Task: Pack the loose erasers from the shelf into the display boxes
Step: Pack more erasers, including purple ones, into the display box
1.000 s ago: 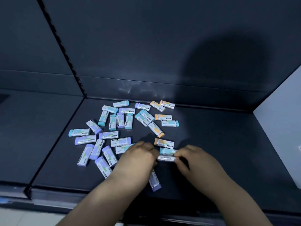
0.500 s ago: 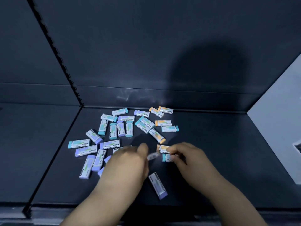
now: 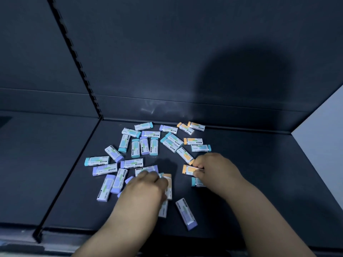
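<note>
Several loose erasers [image 3: 141,147] in white sleeves with teal, purple or orange ends lie scattered on the dark shelf [image 3: 259,173]. My left hand [image 3: 146,190] holds a small bunch of erasers, an orange-ended one [image 3: 168,184] sticking out at its right side. My right hand [image 3: 215,167] pinches an orange-ended eraser [image 3: 189,169] that lies on the shelf. A teal-ended eraser [image 3: 197,182] lies partly under that hand. A purple-ended eraser [image 3: 186,214] lies alone near the front edge. No display box is in view.
The shelf's dark back panel [image 3: 185,62] rises behind the erasers. A slotted upright [image 3: 78,58] divides this bay from the one on the left. A pale side wall [image 3: 323,130] closes the right. The shelf's front lip [image 3: 55,232] runs along the bottom.
My left hand now holds an orange-ended eraser added to its bunch. My right hand moved to the orange eraser on the shelf and pinches it.
</note>
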### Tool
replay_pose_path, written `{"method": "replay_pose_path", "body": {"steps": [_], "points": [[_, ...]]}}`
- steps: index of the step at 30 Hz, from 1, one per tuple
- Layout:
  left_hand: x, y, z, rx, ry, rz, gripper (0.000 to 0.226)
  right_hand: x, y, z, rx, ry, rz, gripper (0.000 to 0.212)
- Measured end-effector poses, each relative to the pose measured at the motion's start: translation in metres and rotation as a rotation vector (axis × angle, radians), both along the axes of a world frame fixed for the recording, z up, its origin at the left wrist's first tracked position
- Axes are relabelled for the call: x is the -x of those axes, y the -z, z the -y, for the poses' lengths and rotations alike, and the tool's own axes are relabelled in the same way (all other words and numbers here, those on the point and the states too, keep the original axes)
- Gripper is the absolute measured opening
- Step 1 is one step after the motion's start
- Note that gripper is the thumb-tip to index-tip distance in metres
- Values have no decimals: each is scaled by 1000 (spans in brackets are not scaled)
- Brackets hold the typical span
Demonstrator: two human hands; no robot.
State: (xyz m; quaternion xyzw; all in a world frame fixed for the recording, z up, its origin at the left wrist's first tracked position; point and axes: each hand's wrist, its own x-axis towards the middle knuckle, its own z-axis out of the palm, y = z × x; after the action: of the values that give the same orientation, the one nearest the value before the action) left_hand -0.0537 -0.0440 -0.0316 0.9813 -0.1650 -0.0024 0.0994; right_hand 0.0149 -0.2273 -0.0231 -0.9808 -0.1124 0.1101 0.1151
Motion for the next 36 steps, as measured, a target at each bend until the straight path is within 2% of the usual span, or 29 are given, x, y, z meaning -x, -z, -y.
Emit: {"method": "replay_pose_path", "body": {"steps": [4, 6, 10, 14, 20, 26, 36], "points": [[-9, -12, -1, -30, -1, -51, 67, 5, -4, 1, -107, 45, 53, 9], [-11, -12, -2, -38, 49, -81, 64, 14, -10, 3, -184, 70, 124, 3], [-15, -11, -5, -49, 93, -117, 59, 38, -21, 0, -266, 73, 162, 8], [-18, -11, -3, -28, 100, -119, 57, 47, -13, -12, -198, 31, 202, 3], [-17, -17, -4, -42, 51, -173, 64, 39, 8, -26, -101, -59, 147, 13], [-15, -19, -9, -18, 28, -209, 67, 35, -3, -22, -78, -223, 87, 37], [-14, -17, -12, -54, -17, -204, 67, 29, -3, -19, -48, -267, 93, 39]]}}
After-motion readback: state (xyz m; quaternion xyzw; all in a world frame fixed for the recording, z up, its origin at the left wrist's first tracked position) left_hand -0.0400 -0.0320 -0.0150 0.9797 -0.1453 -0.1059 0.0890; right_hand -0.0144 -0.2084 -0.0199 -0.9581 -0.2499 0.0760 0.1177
